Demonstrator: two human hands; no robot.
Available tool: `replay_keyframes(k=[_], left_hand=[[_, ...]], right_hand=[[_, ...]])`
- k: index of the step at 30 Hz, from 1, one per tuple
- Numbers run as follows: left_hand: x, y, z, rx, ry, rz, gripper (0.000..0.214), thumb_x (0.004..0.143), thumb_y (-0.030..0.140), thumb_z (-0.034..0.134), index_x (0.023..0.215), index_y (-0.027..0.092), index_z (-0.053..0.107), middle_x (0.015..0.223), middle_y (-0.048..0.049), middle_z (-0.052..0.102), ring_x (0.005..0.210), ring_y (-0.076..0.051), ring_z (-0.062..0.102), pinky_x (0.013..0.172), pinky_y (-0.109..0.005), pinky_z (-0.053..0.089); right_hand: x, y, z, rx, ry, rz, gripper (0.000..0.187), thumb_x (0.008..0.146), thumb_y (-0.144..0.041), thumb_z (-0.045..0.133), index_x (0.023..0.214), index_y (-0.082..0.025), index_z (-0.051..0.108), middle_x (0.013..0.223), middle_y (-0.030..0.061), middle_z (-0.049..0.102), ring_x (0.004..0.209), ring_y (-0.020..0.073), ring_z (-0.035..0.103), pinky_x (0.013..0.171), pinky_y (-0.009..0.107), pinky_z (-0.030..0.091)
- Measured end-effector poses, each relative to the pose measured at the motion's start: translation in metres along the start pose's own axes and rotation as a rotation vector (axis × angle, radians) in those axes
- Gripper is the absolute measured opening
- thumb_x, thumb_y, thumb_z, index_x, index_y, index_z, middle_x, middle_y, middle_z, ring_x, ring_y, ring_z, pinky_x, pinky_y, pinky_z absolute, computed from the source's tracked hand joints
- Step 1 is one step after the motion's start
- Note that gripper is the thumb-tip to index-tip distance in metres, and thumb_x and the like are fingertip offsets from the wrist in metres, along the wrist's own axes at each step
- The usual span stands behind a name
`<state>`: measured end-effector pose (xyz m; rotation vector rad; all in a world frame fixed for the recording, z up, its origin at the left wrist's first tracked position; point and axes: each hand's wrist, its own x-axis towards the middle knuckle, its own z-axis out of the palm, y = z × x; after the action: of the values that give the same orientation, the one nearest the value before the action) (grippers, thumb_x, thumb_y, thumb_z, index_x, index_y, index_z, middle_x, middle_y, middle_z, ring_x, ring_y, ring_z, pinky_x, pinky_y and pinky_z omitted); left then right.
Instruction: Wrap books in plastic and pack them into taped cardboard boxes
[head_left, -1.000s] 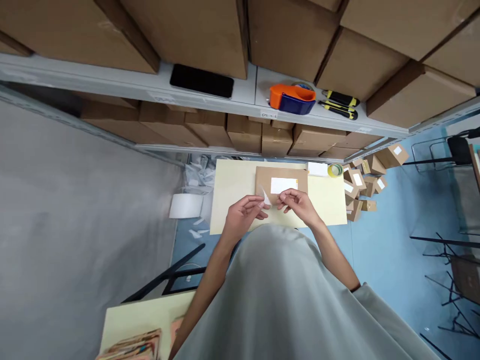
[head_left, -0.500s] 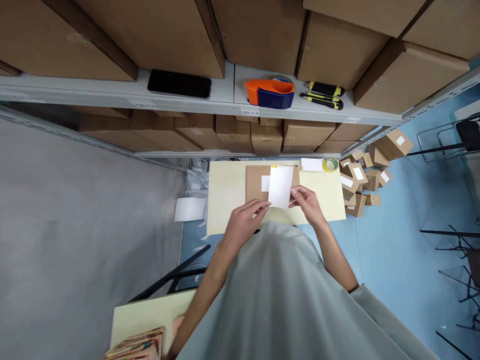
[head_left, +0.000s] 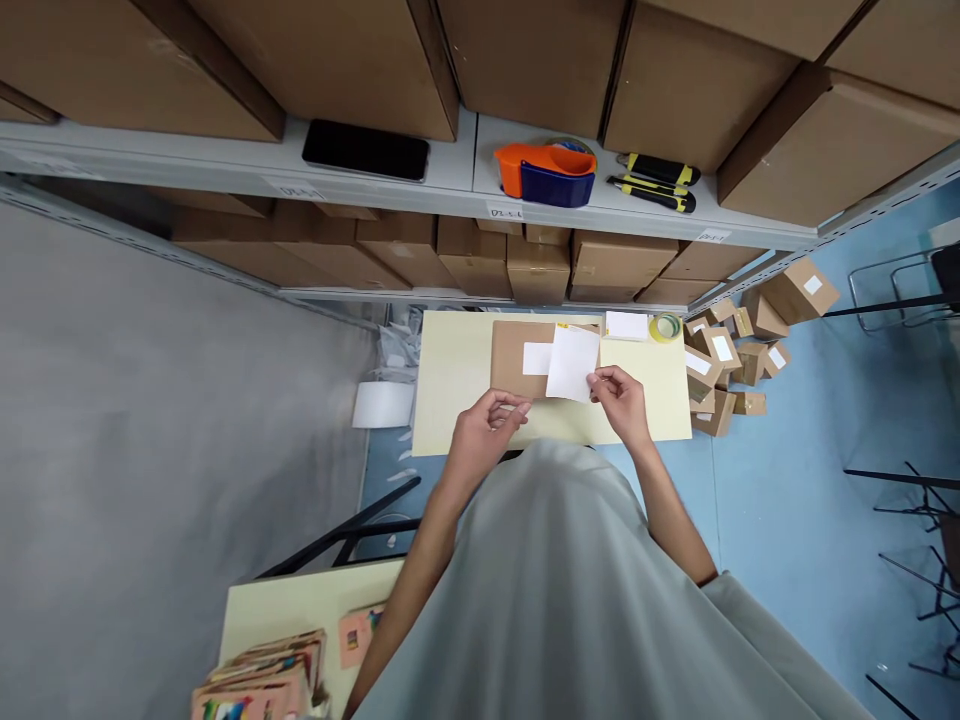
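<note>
My right hand (head_left: 621, 400) has its thumb and fingers closed on the lower right corner of a white paper slip (head_left: 574, 365), probably because an edge grip leaves the face uncovered. The slip is over the right part of the cardboard box (head_left: 506, 365); whether it rests there or hangs just above, I cannot tell. My left hand (head_left: 484, 430) is just beyond the box's near edge, left of the slip, thumb and fingertips in a narrow curl; I see nothing between them, but cannot tell whether the tips meet. The box lies flat on the cream tabletop (head_left: 450, 400), which likely steadies it, and its white label (head_left: 536, 359) faces up where I can see it, partly overlapped by the slip in my view.

Just right of the box's far corner sit a stack of white slips (head_left: 626, 325) and a roll of tape (head_left: 665, 328), handy there, I'd say, without crowding my hands. Above and beyond the box, the shelf holds an orange-and-blue tape dispenser (head_left: 555, 180) and yellow-and-black utility knives (head_left: 656, 180) (near its edge, presumably for easy reach).
</note>
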<state>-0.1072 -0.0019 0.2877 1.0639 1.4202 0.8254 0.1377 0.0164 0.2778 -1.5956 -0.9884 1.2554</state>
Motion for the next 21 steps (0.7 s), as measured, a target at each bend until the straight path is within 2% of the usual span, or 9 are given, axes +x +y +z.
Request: replay_keyframes(k=[3, 7, 12, 14, 18, 21], left_hand=[[0.000, -0.001, 0.004, -0.084, 0.016, -0.023, 0.052, 0.081, 0.070, 0.085, 0.093, 0.021, 0.074, 0.085, -0.0074, 0.081, 0.070, -0.020, 0.076, 0.070, -0.033, 0.062], [0.001, 0.005, 0.008, -0.058, 0.059, 0.000, 0.047, 0.073, 0.063, 0.092, 0.084, 0.021, 0.076, 0.069, -0.0030, 0.074, 0.064, -0.018, 0.070, 0.064, -0.030, 0.058], [0.005, 0.010, 0.012, -0.053, 0.045, 0.011, 0.046, 0.071, 0.059, 0.095, 0.074, 0.021, 0.068, 0.065, -0.0008, 0.069, 0.061, -0.015, 0.066, 0.060, -0.027, 0.054], [0.009, 0.009, 0.014, -0.073, 0.030, 0.008, 0.046, 0.074, 0.062, 0.092, 0.080, 0.021, 0.071, 0.067, -0.0008, 0.070, 0.063, -0.017, 0.069, 0.063, -0.028, 0.057], [0.018, 0.009, 0.017, -0.109, 0.034, 0.032, 0.054, 0.081, 0.069, 0.083, 0.103, 0.020, 0.080, 0.084, -0.0058, 0.079, 0.074, -0.020, 0.073, 0.072, -0.033, 0.063], [0.024, 0.009, 0.019, -0.120, 0.026, 0.026, 0.054, 0.080, 0.069, 0.084, 0.101, 0.019, 0.082, 0.082, -0.0065, 0.078, 0.073, -0.020, 0.071, 0.068, -0.032, 0.060]], right_hand=[[-0.002, -0.001, -0.007, 0.005, -0.009, -0.002, 0.054, 0.080, -0.076, 0.080, 0.089, -0.023, 0.070, 0.076, 0.0012, 0.070, 0.070, 0.0178, 0.065, 0.069, 0.035, 0.061], [-0.004, -0.001, -0.013, 0.028, -0.037, 0.025, 0.054, 0.078, -0.074, 0.083, 0.090, -0.023, 0.071, 0.081, 0.0022, 0.071, 0.074, 0.0188, 0.067, 0.070, 0.036, 0.063], [-0.006, -0.003, -0.016, 0.066, -0.065, 0.040, 0.055, 0.075, -0.075, 0.086, 0.088, -0.023, 0.071, 0.084, 0.0023, 0.071, 0.076, 0.0183, 0.066, 0.070, 0.035, 0.063], [-0.007, -0.005, -0.016, 0.077, -0.110, 0.042, 0.055, 0.075, -0.074, 0.086, 0.087, -0.023, 0.072, 0.083, 0.0017, 0.069, 0.075, 0.0178, 0.065, 0.071, 0.035, 0.063], [-0.011, -0.009, -0.014, 0.101, -0.210, 0.052, 0.054, 0.077, -0.074, 0.087, 0.087, -0.023, 0.071, 0.077, 0.0000, 0.066, 0.071, 0.0170, 0.065, 0.071, 0.036, 0.062], [-0.012, -0.010, -0.010, 0.105, -0.225, 0.059, 0.054, 0.077, -0.074, 0.087, 0.087, -0.023, 0.072, 0.074, -0.0009, 0.065, 0.070, 0.0166, 0.064, 0.071, 0.036, 0.062]])
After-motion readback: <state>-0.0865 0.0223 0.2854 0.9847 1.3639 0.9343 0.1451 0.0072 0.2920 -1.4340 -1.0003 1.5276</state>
